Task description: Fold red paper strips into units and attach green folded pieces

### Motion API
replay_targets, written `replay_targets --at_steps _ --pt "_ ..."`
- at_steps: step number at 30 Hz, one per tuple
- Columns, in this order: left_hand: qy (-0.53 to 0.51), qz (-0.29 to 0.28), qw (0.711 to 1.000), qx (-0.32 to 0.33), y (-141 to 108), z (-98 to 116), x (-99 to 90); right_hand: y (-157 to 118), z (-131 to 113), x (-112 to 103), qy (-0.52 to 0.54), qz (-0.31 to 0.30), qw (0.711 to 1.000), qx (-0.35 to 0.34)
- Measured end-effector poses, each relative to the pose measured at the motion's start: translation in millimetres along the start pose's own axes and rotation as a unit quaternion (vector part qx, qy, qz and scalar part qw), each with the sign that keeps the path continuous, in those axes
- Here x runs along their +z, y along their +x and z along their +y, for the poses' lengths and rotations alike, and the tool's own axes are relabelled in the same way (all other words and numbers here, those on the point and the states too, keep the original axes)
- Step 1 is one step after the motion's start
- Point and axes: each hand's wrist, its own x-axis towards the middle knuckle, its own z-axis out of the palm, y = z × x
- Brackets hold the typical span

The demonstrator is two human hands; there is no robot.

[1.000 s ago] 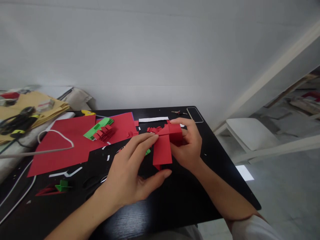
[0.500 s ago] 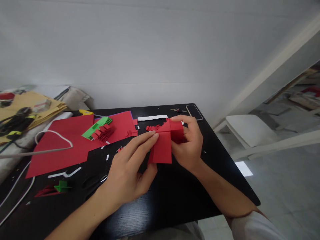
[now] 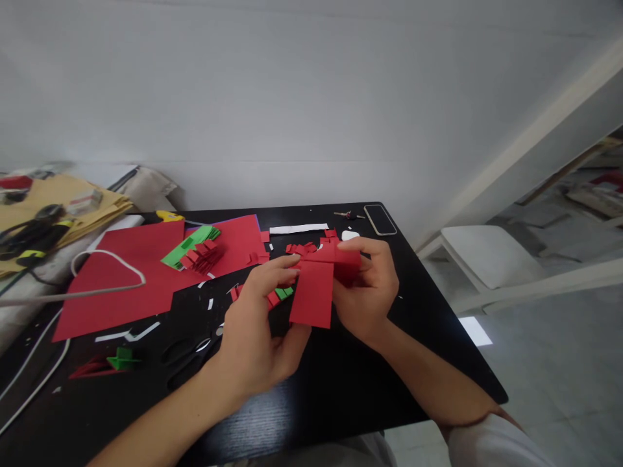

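A folded piece of red paper (image 3: 314,292) is held up over the table between my two hands. My left hand (image 3: 260,318) grips its left side, fingers on the upper edge and thumb beneath. My right hand (image 3: 367,282) is closed around its right part, where the paper bends into a box-like fold. Behind it lie small folded red paper pieces (image 3: 302,248) and a white rounded object (image 3: 350,235). Partly hidden by my left hand are red and green folded strips (image 3: 283,293). Black scissors (image 3: 187,353) rest beside my left wrist.
Large red sheets (image 3: 121,279) cover the table's left side, with green paper strips (image 3: 187,246) on top. A yellow cutter (image 3: 168,216), a white paper strip (image 3: 298,229), keys (image 3: 349,215) and a phone (image 3: 380,220) lie toward the back. A white cable (image 3: 107,295) crosses the left.
The left fingers have shifted up and left along the red paper's edge. Its front flap has tilted slightly, and the red and green strips behind now show.
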Motion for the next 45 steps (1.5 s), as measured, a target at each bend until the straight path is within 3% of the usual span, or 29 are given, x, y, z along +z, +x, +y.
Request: replay_targets --at_steps 5,11,22,36,40,45 --pt "0.022 -0.037 0.999 0.021 -1.3 2.3 0.4 -2.8 -0.3 2.8 0.05 0.001 0.999 0.013" --pt "0.049 -0.018 0.997 0.065 -3.1 1.1 1.7 -3.1 -2.6 2.2 0.061 -0.008 0.998 0.031" --pt "0.059 -0.017 0.996 0.061 -4.8 4.6 9.4 -4.0 -2.2 1.1 0.035 -0.002 0.998 0.055" --pt "0.029 -0.031 0.997 0.063 -3.0 2.4 4.9 2.5 -6.0 1.4 0.037 0.001 0.997 0.062" --pt "0.046 -0.026 0.996 0.067 2.9 1.4 1.2 1.8 -6.5 -0.1 0.029 -0.026 0.997 0.07" --pt "0.056 -0.045 0.997 0.042 12.3 -2.7 -4.8 5.3 -7.0 -4.1 0.035 -0.113 0.985 0.128"
